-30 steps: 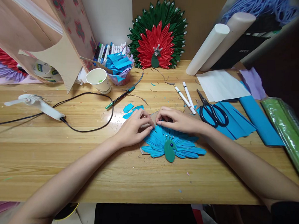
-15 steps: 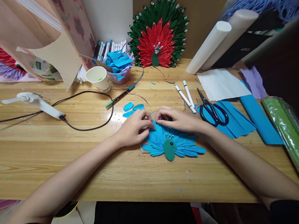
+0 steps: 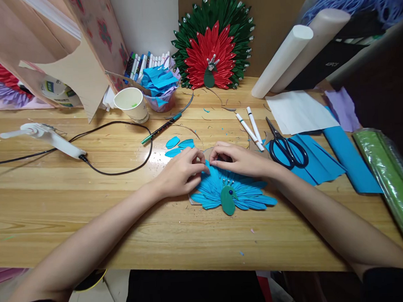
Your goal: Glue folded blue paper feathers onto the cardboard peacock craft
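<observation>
A blue paper peacock (image 3: 203,191) with a green body and a dark blue bead eye lies on the table in front of me. My left hand (image 3: 185,171) is at its upper left, thumb and fingers pinched at the tip of a blue paper feather. From the right, my right hand (image 3: 235,158) pinches the same feather's edge close by, its fingers curled over the fan. Both hands partly cover the upper feathers. Several loose blue feathers (image 3: 179,146) lie just beyond my left hand.
Black-handled scissors (image 3: 287,151) rest on folded blue paper (image 3: 318,160) at right, near two white markers (image 3: 250,131). At left are a white glue gun (image 3: 52,140) with its cord, a paper cup (image 3: 131,105) and a green pen (image 3: 161,128). A red-and-green peacock (image 3: 212,46) stands behind.
The hands keep the same pinch at the feather with barely any movement. The whole view has shifted very slightly.
</observation>
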A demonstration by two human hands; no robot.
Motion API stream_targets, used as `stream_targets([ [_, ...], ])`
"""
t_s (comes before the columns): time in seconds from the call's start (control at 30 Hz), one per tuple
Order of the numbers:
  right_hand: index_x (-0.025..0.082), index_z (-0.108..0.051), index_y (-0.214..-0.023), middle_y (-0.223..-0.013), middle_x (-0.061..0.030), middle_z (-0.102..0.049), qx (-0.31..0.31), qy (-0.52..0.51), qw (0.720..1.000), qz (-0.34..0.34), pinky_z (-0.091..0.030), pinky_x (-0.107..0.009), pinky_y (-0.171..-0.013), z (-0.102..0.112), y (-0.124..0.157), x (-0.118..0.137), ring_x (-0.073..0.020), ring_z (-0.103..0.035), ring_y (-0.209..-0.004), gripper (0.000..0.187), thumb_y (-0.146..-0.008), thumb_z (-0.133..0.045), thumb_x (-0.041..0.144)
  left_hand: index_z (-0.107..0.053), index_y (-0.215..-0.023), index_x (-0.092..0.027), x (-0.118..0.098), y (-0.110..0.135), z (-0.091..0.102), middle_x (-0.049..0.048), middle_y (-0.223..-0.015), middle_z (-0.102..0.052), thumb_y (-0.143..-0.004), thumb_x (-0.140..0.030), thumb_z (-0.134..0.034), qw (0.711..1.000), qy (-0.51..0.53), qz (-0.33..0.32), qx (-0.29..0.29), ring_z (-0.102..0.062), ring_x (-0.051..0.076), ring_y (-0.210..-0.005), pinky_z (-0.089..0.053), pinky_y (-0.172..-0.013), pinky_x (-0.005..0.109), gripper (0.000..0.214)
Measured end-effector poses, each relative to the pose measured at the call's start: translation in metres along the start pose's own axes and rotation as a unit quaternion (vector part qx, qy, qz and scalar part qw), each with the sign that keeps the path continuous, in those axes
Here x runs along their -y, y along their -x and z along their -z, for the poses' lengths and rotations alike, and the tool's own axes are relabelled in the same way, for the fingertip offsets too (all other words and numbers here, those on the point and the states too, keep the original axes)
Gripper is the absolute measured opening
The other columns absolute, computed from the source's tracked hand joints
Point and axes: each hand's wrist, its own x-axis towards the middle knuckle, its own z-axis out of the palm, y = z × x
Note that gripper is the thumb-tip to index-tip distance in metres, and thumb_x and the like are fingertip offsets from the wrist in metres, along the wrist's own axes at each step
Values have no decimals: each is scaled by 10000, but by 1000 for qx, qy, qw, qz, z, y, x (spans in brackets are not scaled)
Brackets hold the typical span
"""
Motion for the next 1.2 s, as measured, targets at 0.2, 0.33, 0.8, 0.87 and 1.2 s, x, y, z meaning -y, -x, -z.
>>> stream_targets([
  [0.2,188,-567,-858,-877,-32,-544,-1,-5,1000,4,-372,-281,-659,0,0,0,-150,-488,-745,142,-884,-461,279,-623,-925,-209,-1,0,1,75,-1017,-517,-790,-130,-450,1000,-16,-7,9,-458,197,-907,-392,-798,352,233],
  [0.33,187,-570,-854,-872,-33,-543,-3,-2,1000,2,-376,-285,-667,0,0,0,-150,-487,-747,152,-886,-457,284,-609,-923,-192,-1,0,1,73,-1013,-519,-794,-128,-447,1000,-13,-10,1,-458,190,-901,-391,-800,343,217],
  [0.8,194,-570,-866,-870,-33,-535,5,-9,1000,2,-378,-286,-655,0,0,0,-153,-483,-739,149,-882,-450,282,-616,-928,-210,0,-4,-1,73,-1048,-500,-796,-146,-469,1000,-3,16,-13,-443,204,-924,-386,-813,372,207],
  [0.87,192,-572,-865,-868,-32,-535,4,-10,1000,1,-377,-284,-654,0,-1,0,-150,-483,-736,153,-883,-451,284,-611,-935,-210,0,-4,0,75,-1055,-494,-796,-140,-469,1000,-1,15,-11,-441,205,-938,-386,-824,374,211],
  [1.2,199,-564,-863,-885,-38,-555,-17,-13,1000,-10,-381,-281,-652,-3,0,1,-158,-495,-754,143,-873,-469,306,-595,-897,-175,-1,-8,0,62,-967,-488,-847,-278,-497,985,22,141,-94,-446,199,-955,-391,-850,359,151],
])
